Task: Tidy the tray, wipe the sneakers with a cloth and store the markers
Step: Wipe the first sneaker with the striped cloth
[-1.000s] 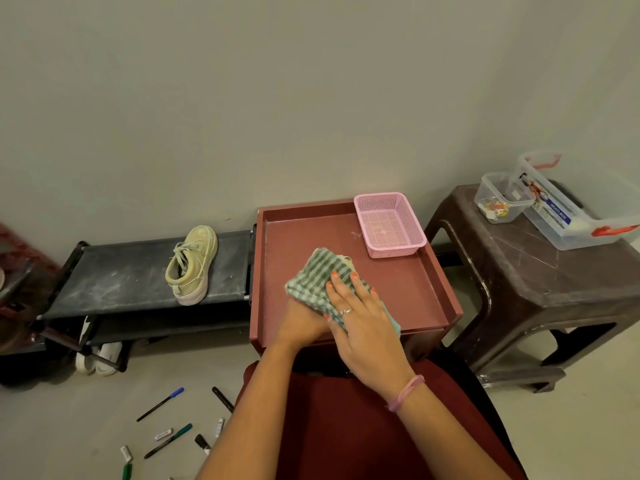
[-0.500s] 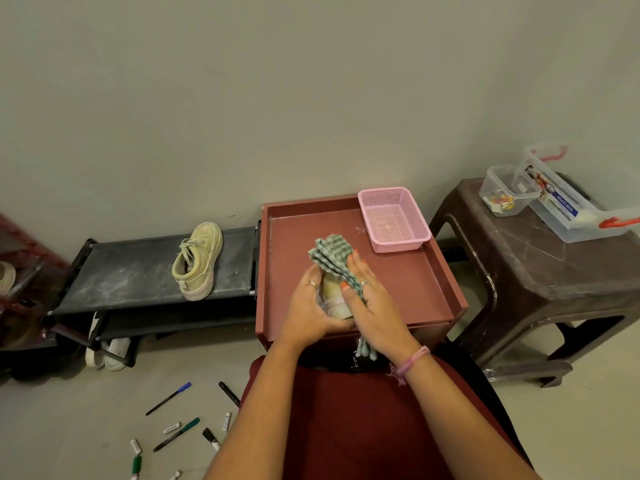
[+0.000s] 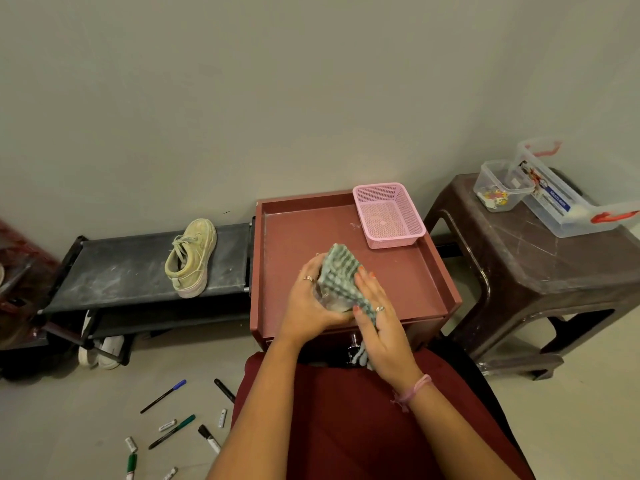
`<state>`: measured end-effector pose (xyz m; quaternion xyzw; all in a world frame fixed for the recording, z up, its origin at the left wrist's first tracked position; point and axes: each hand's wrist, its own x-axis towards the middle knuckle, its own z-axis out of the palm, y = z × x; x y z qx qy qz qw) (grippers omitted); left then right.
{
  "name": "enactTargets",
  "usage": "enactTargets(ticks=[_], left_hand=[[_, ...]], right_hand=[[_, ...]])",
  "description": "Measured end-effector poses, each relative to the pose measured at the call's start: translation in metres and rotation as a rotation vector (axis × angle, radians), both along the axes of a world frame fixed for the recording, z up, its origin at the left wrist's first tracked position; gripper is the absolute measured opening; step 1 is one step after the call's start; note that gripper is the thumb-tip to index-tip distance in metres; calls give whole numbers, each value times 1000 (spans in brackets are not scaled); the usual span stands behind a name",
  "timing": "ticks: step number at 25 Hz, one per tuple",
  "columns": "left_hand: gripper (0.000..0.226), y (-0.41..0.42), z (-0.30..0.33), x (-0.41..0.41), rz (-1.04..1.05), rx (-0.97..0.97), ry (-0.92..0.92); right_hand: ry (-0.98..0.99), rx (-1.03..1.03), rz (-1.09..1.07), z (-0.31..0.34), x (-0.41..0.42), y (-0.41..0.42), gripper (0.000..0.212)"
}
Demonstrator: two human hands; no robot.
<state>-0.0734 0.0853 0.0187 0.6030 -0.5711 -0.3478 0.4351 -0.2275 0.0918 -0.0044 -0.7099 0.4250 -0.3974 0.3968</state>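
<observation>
Since a second ago the green checked cloth [image 3: 337,275] has come up off the red tray [image 3: 408,282]; back then the right hand pressed it flat on the tray floor, and now both hands work it round a pale sneaker [image 3: 330,299] lifted at the middle of the frame, mostly hidden under the cloth. From the head view, the left hand [image 3: 308,299] cups the sneaker from the left, fingers curled round it. Her right hand [image 3: 379,327] lies against the cloth with fingers fairly straight, a tail of cloth hanging below it. A pink basket [image 3: 388,214] sits in the tray's upper right corner. At centre left a second sneaker [image 3: 190,258] lies on the black rack [image 3: 114,268]. Markers [image 3: 173,431] are scattered on the floor at lower left. At the right edge clear containers [image 3: 554,195] stand on a brown stool [image 3: 540,271]
</observation>
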Motion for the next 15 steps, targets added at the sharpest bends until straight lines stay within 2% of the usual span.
enactTargets(ticks=[2,3,6,8,10,12,15], left_hand=[[98,1,2,-1,-16,-19,-56],[99,1,2,-1,-15,-19,-67],[90,-1,1,6,8,26,12],[72,-1,-2,10,33,51,80],[56,1,-6,12,60,62,93],[58,1,-5,11,66,58,88],[64,0,2,1,22,64,101]], right_hand=[[-200,250,-91,7,6,-10,45],[-199,261,-105,9,8,-11,47],[82,-31,-28,9,12,4,53],[334,-254,22,5,10,12,52],[506,-388,23,4,7,16,52],[532,-367,29,8,6,13,53],[495,-189,-37,24,20,-2,54]])
